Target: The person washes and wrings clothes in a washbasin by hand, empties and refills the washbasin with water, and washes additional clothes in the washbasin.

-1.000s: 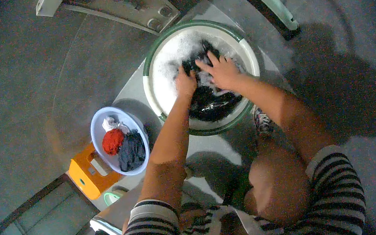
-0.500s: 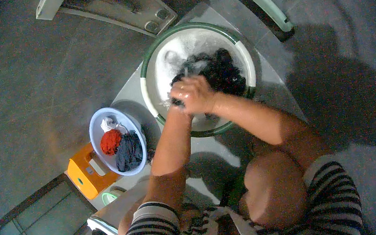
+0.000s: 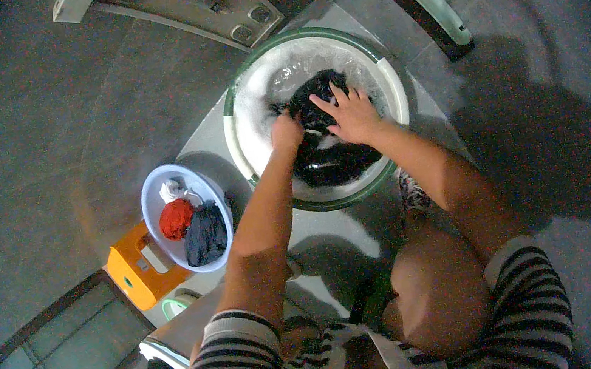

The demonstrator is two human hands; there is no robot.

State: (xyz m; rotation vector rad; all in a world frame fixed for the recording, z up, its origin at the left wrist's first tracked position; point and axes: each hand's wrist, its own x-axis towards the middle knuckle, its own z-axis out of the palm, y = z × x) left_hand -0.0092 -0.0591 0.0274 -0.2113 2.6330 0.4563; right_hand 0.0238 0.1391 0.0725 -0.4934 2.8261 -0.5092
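Head view (wide fisheye): steeply down past nearby sleeves (image 3: 235, 355) onto basin (image 3: 394, 89).

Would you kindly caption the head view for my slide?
Left hand and right hand on dark cloth in a sudsy tub.

The shirt (image 3: 481, 355), as I view it remotely, carries alternating dark and white stripes. Its left sleeve (image 3: 233, 358) and right sleeve (image 3: 534, 286) are short, each with a plain pale cuff (image 3: 245, 319); the forearms (image 3: 267, 215), left hand (image 3: 288, 132) and right hand (image 3: 356, 116) are bare. I note a pale collar (image 3: 391, 355) forming a V, and a shoe (image 3: 412, 190) mottled dark and light.
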